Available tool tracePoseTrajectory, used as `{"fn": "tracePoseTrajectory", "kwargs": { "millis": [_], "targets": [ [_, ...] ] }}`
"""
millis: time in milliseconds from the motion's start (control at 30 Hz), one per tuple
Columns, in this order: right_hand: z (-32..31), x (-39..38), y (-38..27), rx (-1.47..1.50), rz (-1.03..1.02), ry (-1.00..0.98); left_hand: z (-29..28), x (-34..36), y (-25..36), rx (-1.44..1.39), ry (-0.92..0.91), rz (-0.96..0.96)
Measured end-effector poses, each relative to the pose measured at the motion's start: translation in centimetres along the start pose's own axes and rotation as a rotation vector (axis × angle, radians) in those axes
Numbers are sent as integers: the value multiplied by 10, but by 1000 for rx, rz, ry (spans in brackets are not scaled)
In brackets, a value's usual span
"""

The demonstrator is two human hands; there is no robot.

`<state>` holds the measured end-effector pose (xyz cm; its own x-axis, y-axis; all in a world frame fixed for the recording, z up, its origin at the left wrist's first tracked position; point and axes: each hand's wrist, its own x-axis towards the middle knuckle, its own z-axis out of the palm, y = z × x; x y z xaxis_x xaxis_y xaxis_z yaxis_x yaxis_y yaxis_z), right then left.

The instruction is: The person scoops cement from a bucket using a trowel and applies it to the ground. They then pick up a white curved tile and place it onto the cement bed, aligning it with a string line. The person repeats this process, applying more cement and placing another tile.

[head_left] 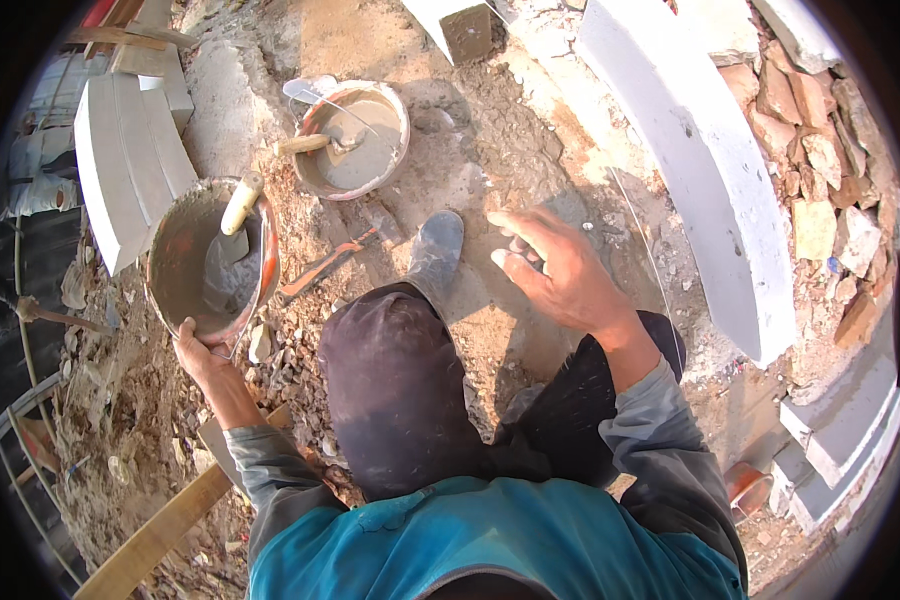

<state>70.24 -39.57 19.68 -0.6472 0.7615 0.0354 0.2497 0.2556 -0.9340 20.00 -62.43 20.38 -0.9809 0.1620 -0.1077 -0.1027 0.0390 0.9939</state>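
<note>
Left of the grey boot (437, 250): bucket (182, 255), left hand (205, 362) clasped on its near rim.
Right of the boot, the right hand (562, 272) hangs half-curled, empty.

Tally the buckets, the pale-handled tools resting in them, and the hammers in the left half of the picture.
Buckets: 2 (near bucket, far bucket)
Pale-handled tools: 2 (near tool, far tool)
Hammer: 1
Total: 5

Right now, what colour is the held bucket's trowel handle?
The rounded trowel handle is pale yellow, clearest in head view.
</note>
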Motion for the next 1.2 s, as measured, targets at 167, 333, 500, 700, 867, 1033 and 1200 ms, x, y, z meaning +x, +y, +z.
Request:
{"fn": "tracePoseTrajectory", "kwargs": {
  "millis": [167, 333, 500, 700, 867, 1033, 1200],
  "targets": [
    [54, 53, -34, -129, -396, 192, 60, -87, 32, -1, -327, 57],
    [61, 40, -13, -558, -233, 76, 139, -138, 10, 94, -643, 25],
    [44, -5, 49, -605, 92, 55, 211, -178, -56, 136, -938, -156],
    [25, -42, 69, -843, 331, 3, 252, -212, -111, 296, -1123, -180],
    [29, -33, 101, -821, 380, -69, 266, -214, -144, 390, -1277, -79],
    [74, -15, 120, -742, 90, -100, 273, -183, -160, 379, -1313, -70],
    [50, -9, 120, -776, 117, -297, 266, -175, -158, 357, -1236, -45]
  ]
}}
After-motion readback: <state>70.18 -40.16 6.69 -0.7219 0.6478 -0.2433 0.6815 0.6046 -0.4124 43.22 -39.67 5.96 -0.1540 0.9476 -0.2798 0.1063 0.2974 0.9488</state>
